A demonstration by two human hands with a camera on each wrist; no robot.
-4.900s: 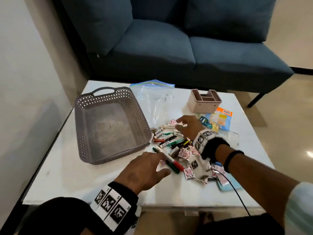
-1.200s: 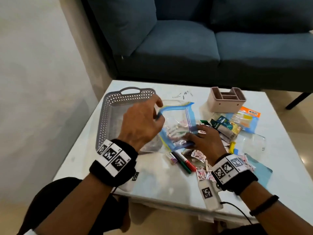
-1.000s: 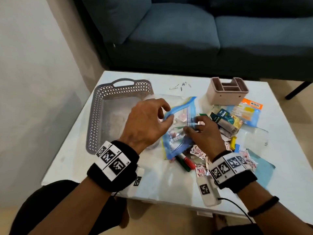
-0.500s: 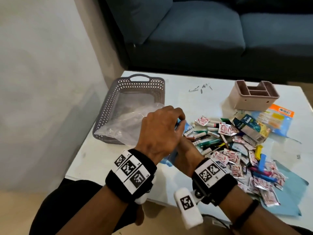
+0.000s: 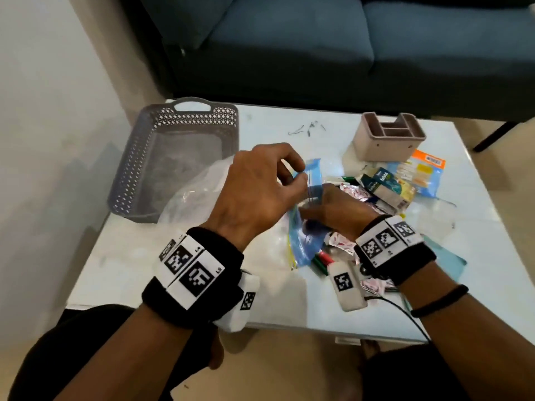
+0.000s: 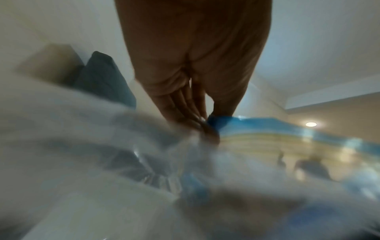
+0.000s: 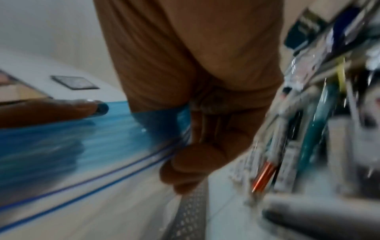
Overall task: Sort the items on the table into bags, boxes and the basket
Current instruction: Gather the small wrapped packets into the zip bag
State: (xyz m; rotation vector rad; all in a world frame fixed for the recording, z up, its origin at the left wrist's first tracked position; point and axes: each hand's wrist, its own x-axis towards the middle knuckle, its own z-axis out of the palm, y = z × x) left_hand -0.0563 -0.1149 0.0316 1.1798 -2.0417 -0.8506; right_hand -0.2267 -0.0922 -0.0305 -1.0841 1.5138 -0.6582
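A clear zip bag (image 5: 197, 195) with a blue zip strip (image 5: 314, 175) lies across the table between the basket and the pile. My left hand (image 5: 299, 176) pinches the top of the strip; the left wrist view shows its fingertips (image 6: 202, 125) closed on the blue edge (image 6: 257, 123). My right hand (image 5: 311, 206) grips the strip lower down, fingers curled on it (image 7: 185, 162). A pile of markers and red-and-white sachets (image 5: 356, 195) lies just right of the bag mouth, partly hidden by my right hand. I cannot tell whether anything is inside the bag.
A grey perforated basket (image 5: 191, 103) stands at the left, the bag's bottom draped over its near corner. A pink divided box (image 5: 388, 140) sits at the back right, with a teal carton (image 5: 382, 183) and an orange-topped packet (image 5: 417, 172) in front. A dark blue sofa (image 5: 289, 47) lies beyond.
Both hands have moved with the bag from the near table edge toward the pile. The blue zip edge now stands up between them.
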